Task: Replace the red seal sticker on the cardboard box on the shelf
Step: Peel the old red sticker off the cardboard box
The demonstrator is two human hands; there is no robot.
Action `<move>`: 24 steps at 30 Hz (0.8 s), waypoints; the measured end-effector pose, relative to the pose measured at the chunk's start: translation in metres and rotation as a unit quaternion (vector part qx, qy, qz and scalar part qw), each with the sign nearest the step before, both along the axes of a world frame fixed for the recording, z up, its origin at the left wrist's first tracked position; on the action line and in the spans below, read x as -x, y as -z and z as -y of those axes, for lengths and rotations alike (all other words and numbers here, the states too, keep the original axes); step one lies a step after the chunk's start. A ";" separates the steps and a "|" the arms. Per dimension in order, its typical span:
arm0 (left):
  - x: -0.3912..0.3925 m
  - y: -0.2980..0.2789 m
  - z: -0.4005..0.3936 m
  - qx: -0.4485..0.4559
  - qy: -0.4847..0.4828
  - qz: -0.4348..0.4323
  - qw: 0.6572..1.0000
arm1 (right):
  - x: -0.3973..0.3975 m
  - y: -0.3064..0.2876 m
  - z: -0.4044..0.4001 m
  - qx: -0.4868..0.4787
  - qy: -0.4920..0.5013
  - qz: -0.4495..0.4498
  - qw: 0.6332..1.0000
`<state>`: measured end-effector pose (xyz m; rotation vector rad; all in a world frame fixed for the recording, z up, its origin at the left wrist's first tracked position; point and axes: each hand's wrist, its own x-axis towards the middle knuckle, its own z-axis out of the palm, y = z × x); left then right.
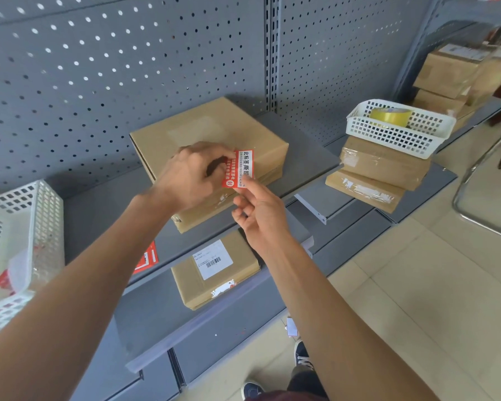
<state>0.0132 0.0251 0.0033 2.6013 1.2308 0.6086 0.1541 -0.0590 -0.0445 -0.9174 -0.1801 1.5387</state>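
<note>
A brown cardboard box (203, 131) lies on the grey shelf (298, 140), stacked on another box. In front of its near edge I hold a red seal sticker (240, 169) with white and black print. My left hand (191, 175) pinches the sticker's left edge between thumb and fingers. My right hand (258, 212) pinches its lower right corner from below. The sticker hangs upright over the box's front face; whether it touches the box I cannot tell.
A white basket (399, 128) with a yellow tape roll (391, 115) sits on stacked boxes (382, 169) at the right. Another white basket (26, 227) with red stickers stands at the left. A red sticker (148, 257) and a labelled box (214, 270) lie on the lower shelf.
</note>
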 end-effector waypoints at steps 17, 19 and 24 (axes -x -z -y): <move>-0.003 -0.003 0.006 -0.017 -0.019 -0.003 1.000 | 0.004 -0.006 0.003 0.011 0.026 0.044 0.999; -0.002 -0.002 0.006 -0.016 -0.019 -0.006 1.000 | 0.004 -0.006 0.002 0.007 0.030 0.049 0.998; -0.005 -0.003 0.009 -0.034 -0.021 -0.014 0.999 | 0.003 -0.008 0.003 -0.003 0.025 0.056 0.998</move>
